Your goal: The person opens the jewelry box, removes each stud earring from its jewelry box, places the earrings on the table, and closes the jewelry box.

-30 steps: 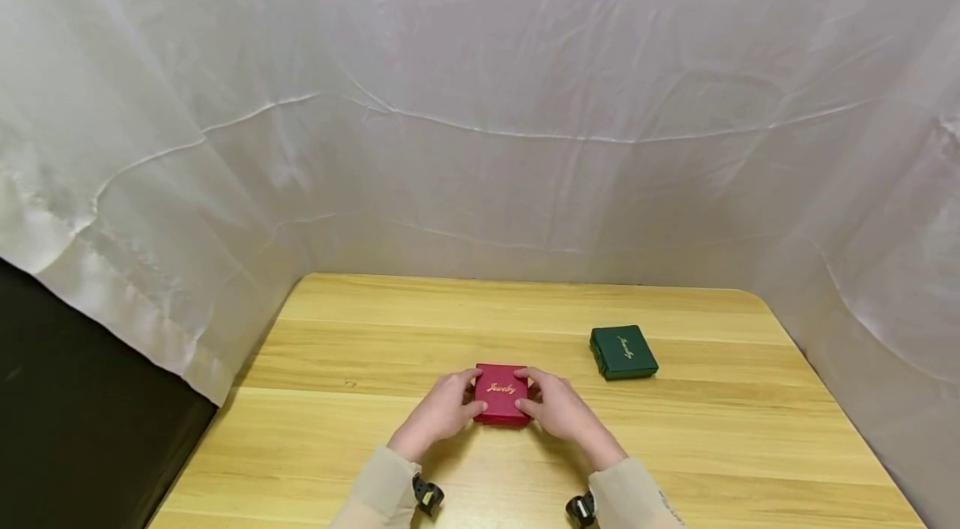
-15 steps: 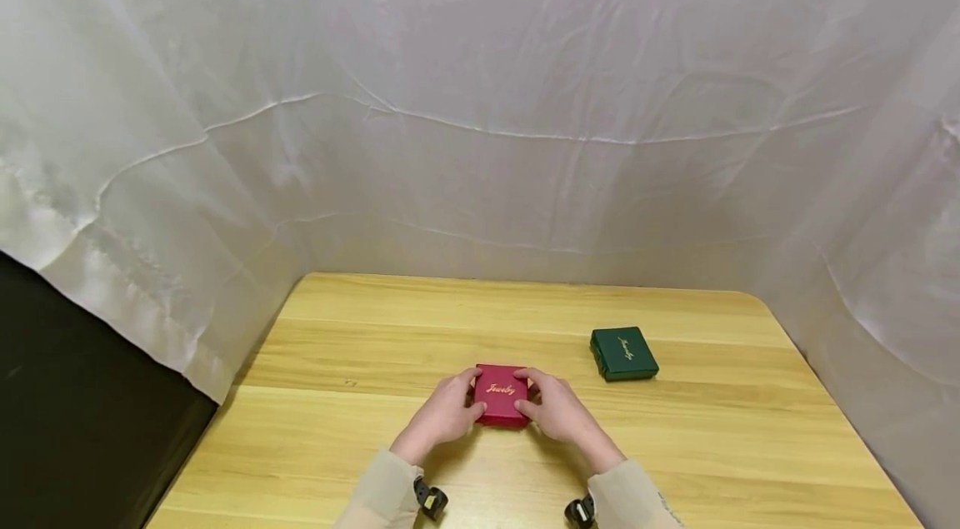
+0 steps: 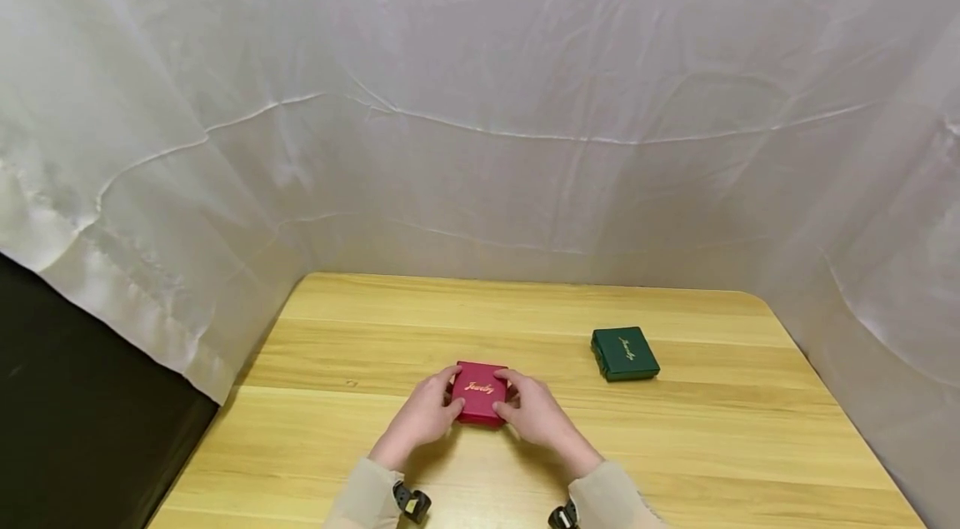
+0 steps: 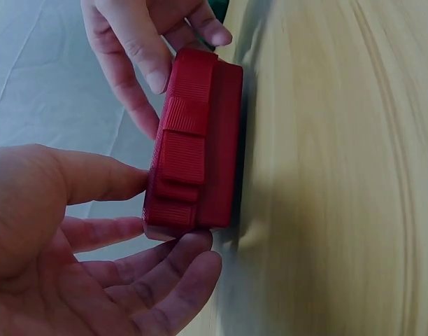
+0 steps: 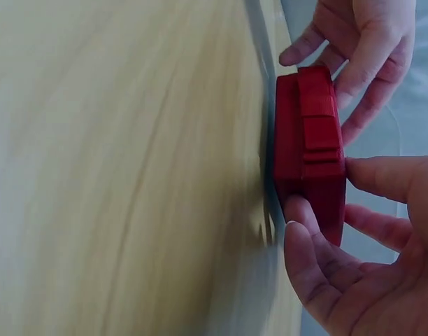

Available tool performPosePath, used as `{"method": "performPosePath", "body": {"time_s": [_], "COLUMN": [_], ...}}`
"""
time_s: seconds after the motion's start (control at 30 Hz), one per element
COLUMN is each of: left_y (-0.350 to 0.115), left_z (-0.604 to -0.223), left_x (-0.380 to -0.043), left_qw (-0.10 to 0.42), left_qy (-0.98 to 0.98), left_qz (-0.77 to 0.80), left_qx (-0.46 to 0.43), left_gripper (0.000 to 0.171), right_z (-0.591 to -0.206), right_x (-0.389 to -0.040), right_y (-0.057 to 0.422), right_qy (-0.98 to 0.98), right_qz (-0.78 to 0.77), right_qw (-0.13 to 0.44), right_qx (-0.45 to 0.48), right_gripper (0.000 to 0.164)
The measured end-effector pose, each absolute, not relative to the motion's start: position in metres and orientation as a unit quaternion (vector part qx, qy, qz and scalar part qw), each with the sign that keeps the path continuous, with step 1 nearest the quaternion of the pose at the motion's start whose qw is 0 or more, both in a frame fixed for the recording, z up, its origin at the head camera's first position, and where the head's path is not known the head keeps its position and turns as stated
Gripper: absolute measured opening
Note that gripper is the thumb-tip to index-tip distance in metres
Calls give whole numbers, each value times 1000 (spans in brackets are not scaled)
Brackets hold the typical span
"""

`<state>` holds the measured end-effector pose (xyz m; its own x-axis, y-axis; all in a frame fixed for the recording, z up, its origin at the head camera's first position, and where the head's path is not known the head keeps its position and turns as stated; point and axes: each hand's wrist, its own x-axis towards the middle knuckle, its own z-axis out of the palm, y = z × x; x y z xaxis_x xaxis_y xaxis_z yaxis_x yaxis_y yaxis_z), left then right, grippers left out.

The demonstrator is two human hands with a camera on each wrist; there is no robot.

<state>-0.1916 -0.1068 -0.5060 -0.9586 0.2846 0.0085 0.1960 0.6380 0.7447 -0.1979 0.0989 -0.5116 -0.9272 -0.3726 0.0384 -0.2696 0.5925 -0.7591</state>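
Note:
A red jewelry box (image 3: 481, 402) with gold "Jewelry" lettering on its lid lies between my two hands, close over the wooden table. My left hand (image 3: 422, 412) grips its left side, thumb and fingertip at the lid's edge. On the right side, my right hand (image 3: 534, 414) holds it the same way. A red ribbon bow (image 4: 184, 143) shows on the box's near face in the left wrist view. Fingers of both hands reach down along the sides in the right wrist view, where the box (image 5: 308, 150) stays level with the table.
A dark green jewelry box (image 3: 626, 354) lies on the table (image 3: 360, 346), farther back and to the right. Pale cloth (image 3: 480, 179) hangs around the back and sides. Black material (image 3: 82, 404) stands beyond the table's left edge.
Both hands have shifted slightly left with the red box between them over the last half second. The green box has stayed where it was.

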Motion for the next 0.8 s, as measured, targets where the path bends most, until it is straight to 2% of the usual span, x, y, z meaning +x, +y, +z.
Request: {"method": "performPosePath", "body": {"time_s": [0.37,0.8], "left_y": [-142,-180], "left_z": [-511,-514], "left_x": [-190,-188], "left_qw": [31,9], "left_qy": [894,884], "left_qz": [431,466], "left_qx": [117,44], "left_gripper": [53,51], "right_z": [-519,-518], "right_x": [-200,-201], "right_y": [63,22], "right_qy": [882,876], "right_qz": [-428,-438], "right_qw": [53,58], "right_qx": [-188,-192], "right_gripper": [50,53]}}
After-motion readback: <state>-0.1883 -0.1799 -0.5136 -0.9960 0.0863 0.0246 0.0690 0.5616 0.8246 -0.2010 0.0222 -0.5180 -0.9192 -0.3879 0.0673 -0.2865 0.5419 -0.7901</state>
